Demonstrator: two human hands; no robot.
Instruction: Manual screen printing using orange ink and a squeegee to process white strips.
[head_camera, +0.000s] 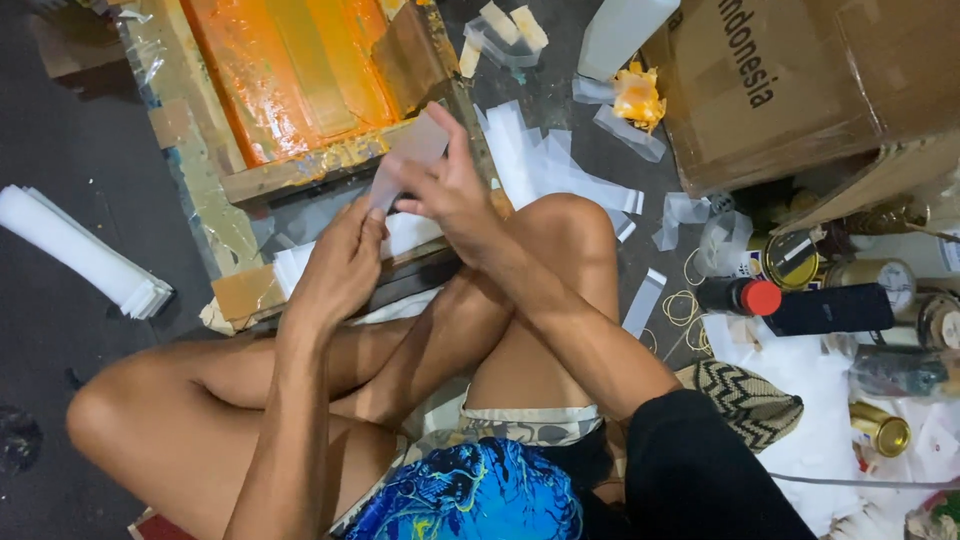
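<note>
I sit cross-legged on a dark floor. Both hands hold one thin clear plastic sleeve (412, 150) above my knees. My right hand (450, 190) pinches its upper part, and my left hand (345, 255) grips its lower end. Beneath the hands lies a stack of similar clear sleeves (405, 235) on the near edge of a wooden screen-printing frame (300, 170), whose mesh is coated in orange ink (300, 70).
A pile of white sleeves (85, 255) lies at the left. Loose clear sleeves (560, 170) are scattered past my knee. A cardboard box (790, 80), tins (795, 260), a dark bottle with red cap (800, 305) and rubber bands (685, 305) crowd the right.
</note>
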